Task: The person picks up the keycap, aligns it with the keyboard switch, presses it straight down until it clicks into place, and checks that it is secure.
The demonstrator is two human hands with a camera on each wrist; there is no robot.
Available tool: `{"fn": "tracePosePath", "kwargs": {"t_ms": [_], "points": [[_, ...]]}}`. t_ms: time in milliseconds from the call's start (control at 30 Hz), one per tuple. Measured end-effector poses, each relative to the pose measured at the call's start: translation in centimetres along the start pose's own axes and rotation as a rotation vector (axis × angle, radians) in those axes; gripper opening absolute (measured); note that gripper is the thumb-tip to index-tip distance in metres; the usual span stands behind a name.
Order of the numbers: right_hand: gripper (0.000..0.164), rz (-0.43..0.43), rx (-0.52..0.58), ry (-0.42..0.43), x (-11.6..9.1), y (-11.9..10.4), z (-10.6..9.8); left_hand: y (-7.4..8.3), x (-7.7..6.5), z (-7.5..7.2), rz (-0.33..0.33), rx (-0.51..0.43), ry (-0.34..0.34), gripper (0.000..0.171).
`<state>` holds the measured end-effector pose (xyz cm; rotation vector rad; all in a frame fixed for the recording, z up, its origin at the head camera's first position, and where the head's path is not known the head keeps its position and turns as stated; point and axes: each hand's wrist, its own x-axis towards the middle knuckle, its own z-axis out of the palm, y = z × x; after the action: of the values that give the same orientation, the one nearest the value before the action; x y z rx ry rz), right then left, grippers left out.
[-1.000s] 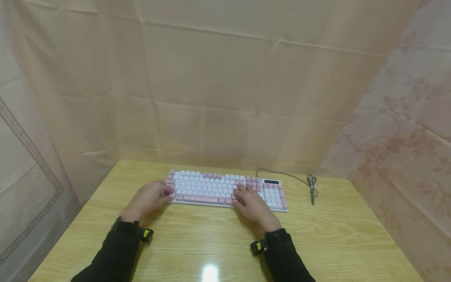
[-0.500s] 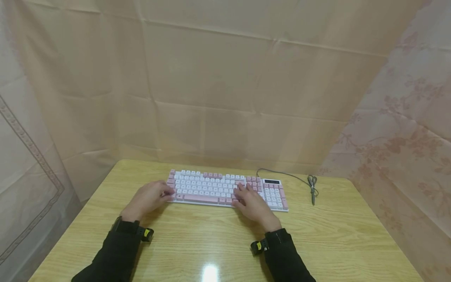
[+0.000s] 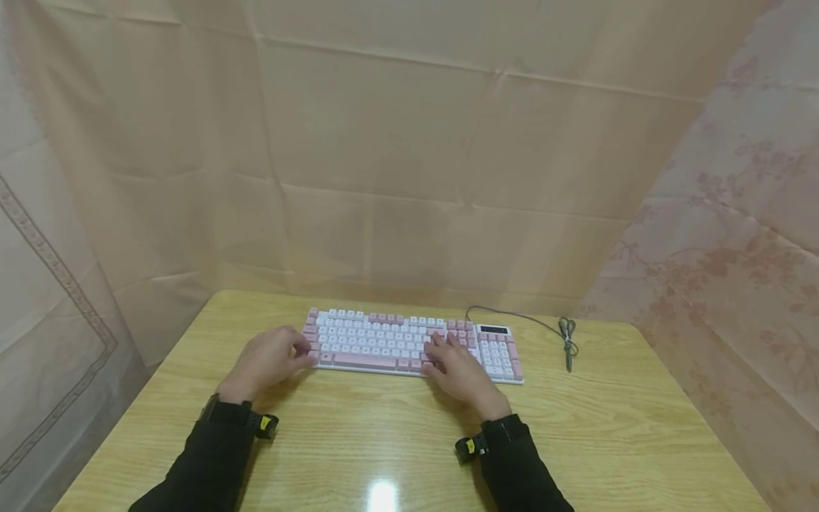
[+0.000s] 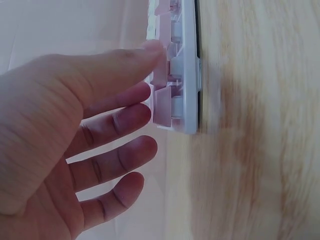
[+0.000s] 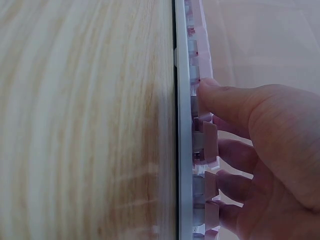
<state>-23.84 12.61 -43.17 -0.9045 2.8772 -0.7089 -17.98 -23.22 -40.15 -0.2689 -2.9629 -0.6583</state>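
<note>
A pink and white keyboard (image 3: 371, 341) lies flat on the wooden table. The left hand (image 3: 265, 359) is at its left end. In the left wrist view, that hand's thumb (image 4: 125, 62) meets the pink keys at the keyboard's edge, while its other fingers are gently bent, spread beside the end and hold nothing. Over the keys left of the number pad lies the right hand (image 3: 463, 373), its fingers spread. The right wrist view shows its thumb (image 5: 225, 100) against a front-row key and its fingertips down at the keys. Neither hand grips the keyboard.
A thin dark cable (image 3: 518, 314) runs from the keyboard's back edge to a tied bundle (image 3: 567, 338) at the right. Beige cloth (image 3: 409, 178) hangs behind the wooden table (image 3: 608, 427); patterned cloths flank both sides. Each wrist carries a small black device.
</note>
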Motion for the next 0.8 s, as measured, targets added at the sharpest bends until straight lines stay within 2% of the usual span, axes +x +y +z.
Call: {"fn": "tracePosePath", "kwargs": {"t_ms": [233,433,800], "points": [[0.048,0.001,-0.009,-0.002,-0.01,0.02,0.00,0.24,0.15,0.00,-0.045,0.009,-0.021,0.018],[0.048,0.007,-0.004,0.004,0.12,0.16,0.17,0.01,0.33,0.38,-0.027,0.008,0.016,0.016],[0.047,-0.004,-0.007,0.000,0.05,0.19,0.18,-0.08,0.15,0.92,-0.049,-0.086,0.027,0.017]]}}
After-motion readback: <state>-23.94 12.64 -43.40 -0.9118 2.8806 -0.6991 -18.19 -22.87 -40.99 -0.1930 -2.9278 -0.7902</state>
